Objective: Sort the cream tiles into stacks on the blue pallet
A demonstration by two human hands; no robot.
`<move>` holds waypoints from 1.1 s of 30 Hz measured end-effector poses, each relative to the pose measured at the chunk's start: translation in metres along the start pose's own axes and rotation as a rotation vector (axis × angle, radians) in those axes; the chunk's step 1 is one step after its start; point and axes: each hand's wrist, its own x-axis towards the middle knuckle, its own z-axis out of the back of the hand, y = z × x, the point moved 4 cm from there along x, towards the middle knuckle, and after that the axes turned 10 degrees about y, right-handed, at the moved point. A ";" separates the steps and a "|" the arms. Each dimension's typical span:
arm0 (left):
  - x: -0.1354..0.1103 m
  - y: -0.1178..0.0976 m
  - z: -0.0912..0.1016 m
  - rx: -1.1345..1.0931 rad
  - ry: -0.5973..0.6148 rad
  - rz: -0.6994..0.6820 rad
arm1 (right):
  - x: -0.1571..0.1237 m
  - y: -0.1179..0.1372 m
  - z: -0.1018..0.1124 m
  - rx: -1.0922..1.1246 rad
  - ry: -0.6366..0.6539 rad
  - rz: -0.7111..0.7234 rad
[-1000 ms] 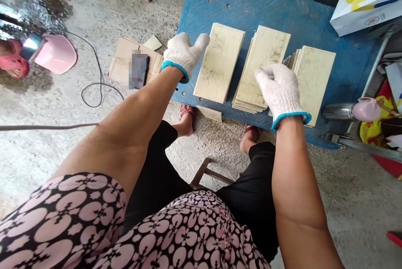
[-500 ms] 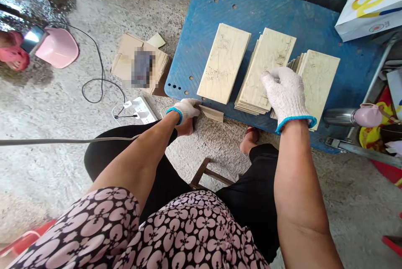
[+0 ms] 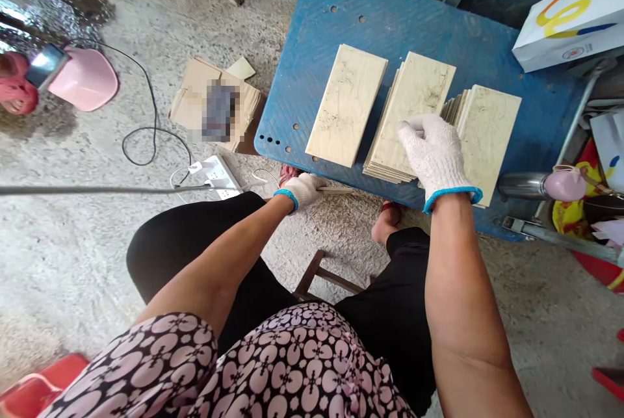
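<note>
No legible writing anywhere: the white box (image 3: 570,18) bears only a colourful swirl logo, its small print unreadable.

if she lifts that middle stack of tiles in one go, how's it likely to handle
The middle stack is many thin, flat, hard-looking slabs, so probably stiff and heavy for its size. Its edges are already fanned unevenly, so smooth faces may slide apart. The right hand wears a knit glove, which likely helps grip.

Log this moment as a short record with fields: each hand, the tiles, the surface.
left hand: gloved, gripping a small tile piece below the board's near edge
right hand: gloved, resting on the middle tile stack
tiles: single tile left, fanned stack right
surface: blue board
</note>
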 end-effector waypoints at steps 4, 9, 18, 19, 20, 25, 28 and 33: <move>-0.006 -0.012 -0.014 0.050 0.028 -0.006 | -0.001 -0.001 -0.002 -0.007 -0.008 0.014; -0.014 -0.035 -0.025 -0.023 0.027 0.045 | -0.001 -0.002 -0.004 -0.002 0.027 -0.030; -0.012 -0.084 -0.025 -0.006 0.097 -0.013 | -0.001 -0.007 -0.009 -0.040 0.038 -0.026; -0.013 -0.082 -0.024 -0.019 0.094 -0.005 | -0.002 -0.010 -0.011 -0.056 0.050 -0.028; -0.014 -0.078 -0.022 -0.034 0.090 0.001 | -0.004 -0.013 -0.013 -0.075 0.065 -0.029; -0.039 -0.055 -0.019 -0.152 0.043 0.028 | -0.020 -0.032 -0.028 -0.152 0.163 -0.075; -0.063 -0.053 -0.015 -0.227 -0.011 0.039 | -0.040 -0.030 -0.032 -0.119 0.172 -0.074; -0.116 -0.055 -0.010 -0.395 -0.127 0.015 | -0.094 -0.016 -0.046 0.060 0.096 -0.032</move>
